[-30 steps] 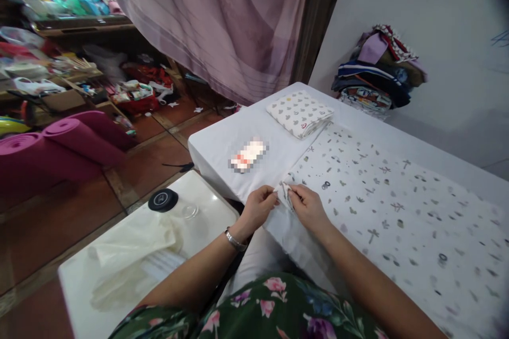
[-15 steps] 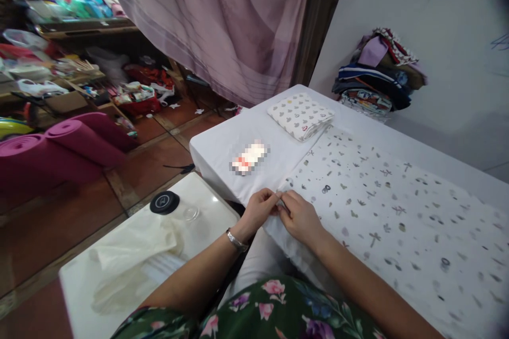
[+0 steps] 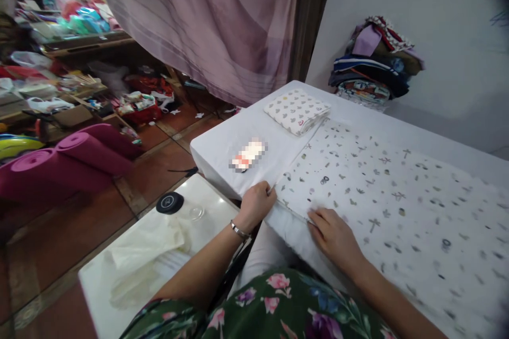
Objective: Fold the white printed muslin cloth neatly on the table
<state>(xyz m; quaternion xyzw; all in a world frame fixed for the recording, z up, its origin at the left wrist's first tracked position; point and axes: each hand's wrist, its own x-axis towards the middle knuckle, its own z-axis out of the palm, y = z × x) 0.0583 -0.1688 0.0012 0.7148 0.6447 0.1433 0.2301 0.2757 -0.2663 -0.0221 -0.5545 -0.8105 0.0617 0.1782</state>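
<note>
Apparently edge-straightening: left hand (image 3: 257, 204), right hand (image 3: 336, 235) narrowly pinch white, plant-printed rectangular cloth (image 3: 369, 196). Next calls for even tension.

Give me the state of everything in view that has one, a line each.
Printed cloth: spread out flat.
Left hand: fingers closed at the cloth's near corner.
Right hand: thumb and fingers at its near edge; grip unclear.
Folded cloth: folded.
Clothes: stacked in a pile.
Pink mats: rolled up.
Curtain: hanging.
Bracelet: worn, left wrist.
Pixelated item: lying down, otherwise obscured.
</note>
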